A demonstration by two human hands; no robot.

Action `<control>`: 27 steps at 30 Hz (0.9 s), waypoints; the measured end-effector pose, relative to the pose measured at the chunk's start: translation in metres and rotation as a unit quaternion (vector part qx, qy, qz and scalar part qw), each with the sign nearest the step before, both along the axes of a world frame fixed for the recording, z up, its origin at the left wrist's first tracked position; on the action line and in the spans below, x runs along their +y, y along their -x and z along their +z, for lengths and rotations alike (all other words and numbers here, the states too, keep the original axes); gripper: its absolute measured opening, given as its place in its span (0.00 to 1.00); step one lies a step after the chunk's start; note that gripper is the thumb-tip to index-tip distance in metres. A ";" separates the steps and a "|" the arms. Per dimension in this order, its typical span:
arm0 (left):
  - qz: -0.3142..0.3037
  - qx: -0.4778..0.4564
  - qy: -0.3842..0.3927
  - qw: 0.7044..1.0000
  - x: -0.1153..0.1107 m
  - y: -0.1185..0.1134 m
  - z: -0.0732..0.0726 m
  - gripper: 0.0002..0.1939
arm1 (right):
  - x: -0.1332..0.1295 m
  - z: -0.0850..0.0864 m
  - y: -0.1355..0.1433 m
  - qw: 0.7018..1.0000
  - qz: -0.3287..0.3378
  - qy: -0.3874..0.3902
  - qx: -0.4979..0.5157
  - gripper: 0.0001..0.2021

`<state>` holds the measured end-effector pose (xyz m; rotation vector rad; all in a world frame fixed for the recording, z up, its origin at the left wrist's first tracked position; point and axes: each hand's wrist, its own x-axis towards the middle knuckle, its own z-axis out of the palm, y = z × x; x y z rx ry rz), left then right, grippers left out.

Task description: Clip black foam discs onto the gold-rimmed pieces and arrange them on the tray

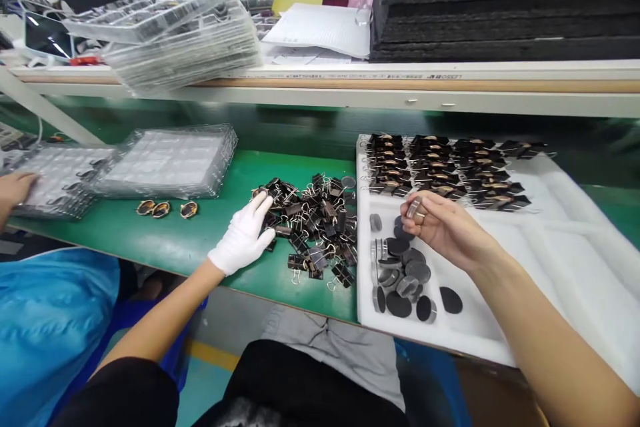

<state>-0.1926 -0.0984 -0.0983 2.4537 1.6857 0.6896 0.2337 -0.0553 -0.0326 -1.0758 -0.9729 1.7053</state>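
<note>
My left hand (245,233), in a white glove, reaches to the left edge of a pile of black binder clips (320,220) on the green table; its fingertips cover whatever they touch. Bare, my right hand (440,223) pinches a small round disc (415,207) above a white foam tray (480,240). Below that hand, several black and clear round discs (417,271) lie loose in the tray. Rows of clipped black binder clips (435,163) with gold-brown pieces between them fill the tray's back part.
Three gold-rimmed round pieces (161,209) lie left of my gloved hand. Behind them are stacked clear plastic trays (165,160). Another person's hand (17,188) rests at the far left. A shelf (320,90) crosses above, bearing trays, papers and black foam sheets (500,7).
</note>
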 end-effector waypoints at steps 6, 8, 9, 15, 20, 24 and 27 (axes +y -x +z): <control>0.190 -0.137 -0.047 0.971 0.017 0.013 -0.004 0.31 | 0.003 0.000 -0.004 1.000 -0.025 0.003 0.005 0.19; 0.210 -0.153 -0.010 0.966 0.029 0.022 0.002 0.32 | 0.004 -0.001 -0.006 0.999 -0.033 0.002 0.006 0.19; 0.209 -0.154 0.017 0.966 0.036 0.027 0.007 0.32 | 0.005 -0.001 -0.006 0.999 -0.037 0.003 0.008 0.19; 0.129 -0.076 0.181 0.972 0.093 0.051 0.039 0.28 | 0.005 -0.001 -0.006 0.999 -0.034 0.006 0.010 0.20; 0.071 0.035 0.218 0.973 0.126 0.046 0.044 0.15 | 0.003 0.000 -0.008 1.000 -0.020 0.007 0.020 0.18; 0.067 0.085 0.172 0.979 0.126 0.042 0.050 0.13 | 0.001 0.003 -0.008 0.999 -0.011 0.005 0.038 0.15; 0.077 0.094 0.153 0.981 0.121 0.043 0.058 0.13 | 0.000 0.005 -0.006 0.999 -0.005 0.002 0.051 0.15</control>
